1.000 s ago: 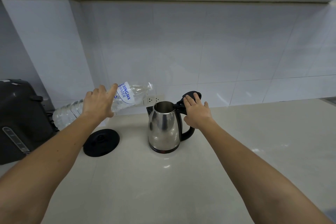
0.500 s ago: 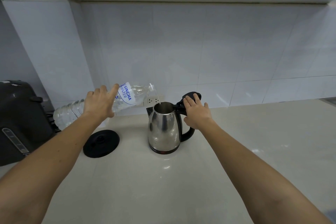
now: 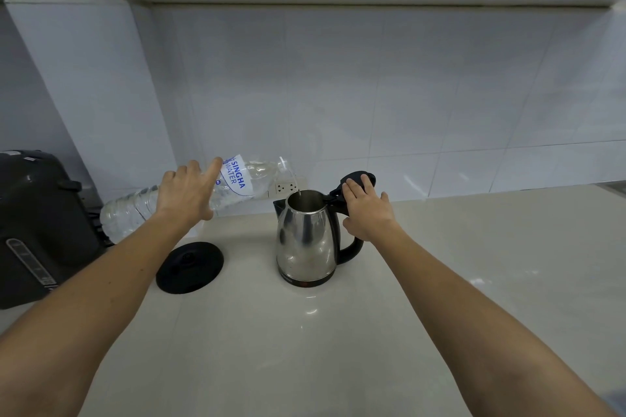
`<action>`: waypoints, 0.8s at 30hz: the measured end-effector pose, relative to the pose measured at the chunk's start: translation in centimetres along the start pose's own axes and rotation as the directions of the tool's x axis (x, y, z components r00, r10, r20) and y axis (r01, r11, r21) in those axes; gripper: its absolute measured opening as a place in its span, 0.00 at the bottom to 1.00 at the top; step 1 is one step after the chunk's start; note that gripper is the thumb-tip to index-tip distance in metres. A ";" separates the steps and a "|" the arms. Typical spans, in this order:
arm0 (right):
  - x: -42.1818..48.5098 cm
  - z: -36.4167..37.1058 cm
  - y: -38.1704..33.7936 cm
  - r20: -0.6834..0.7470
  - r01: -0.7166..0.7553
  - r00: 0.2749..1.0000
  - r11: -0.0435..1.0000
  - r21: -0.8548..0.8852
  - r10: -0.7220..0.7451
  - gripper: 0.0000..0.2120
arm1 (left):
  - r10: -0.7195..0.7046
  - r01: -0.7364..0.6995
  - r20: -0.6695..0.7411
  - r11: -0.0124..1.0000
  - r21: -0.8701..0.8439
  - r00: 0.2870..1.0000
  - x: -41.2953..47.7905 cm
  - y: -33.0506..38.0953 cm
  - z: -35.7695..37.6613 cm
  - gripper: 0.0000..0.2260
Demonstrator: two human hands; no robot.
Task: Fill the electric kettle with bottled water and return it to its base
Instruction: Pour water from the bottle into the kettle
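pouring was the step in hand: the left hand (image 3: 184,191) gripped the tilted bottle (image 3: 189,198), its mouth above the kettle (image 3: 305,240). the right hand (image 3: 367,210) lay with fingers loosely together on the raised lid (image 3: 355,179). left of the kettle sat the base (image 3: 189,267). next, i judged, meant righting the bottle, shutting the lid, moving the kettle onto it.
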State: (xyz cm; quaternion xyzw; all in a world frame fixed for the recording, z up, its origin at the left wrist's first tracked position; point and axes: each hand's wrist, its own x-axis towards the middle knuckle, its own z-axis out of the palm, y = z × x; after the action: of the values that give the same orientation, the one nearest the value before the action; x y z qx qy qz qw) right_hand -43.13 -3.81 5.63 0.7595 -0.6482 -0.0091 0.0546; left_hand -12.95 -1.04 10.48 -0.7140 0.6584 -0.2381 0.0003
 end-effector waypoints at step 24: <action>-0.1 0.4 0.2 -0.023 0.015 1.000 1.000 0.024 -0.014 0.35 | 0.004 -0.003 0.030 0.999 -0.035 1.000 -1.1 1.0 1.7 0.41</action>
State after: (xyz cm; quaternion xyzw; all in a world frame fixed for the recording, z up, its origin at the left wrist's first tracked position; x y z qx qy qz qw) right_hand -43.41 -3.73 5.29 0.7648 -0.6420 0.0070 0.0526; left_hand -13.32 -0.68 8.30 -0.7164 0.6636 -0.2156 -0.0019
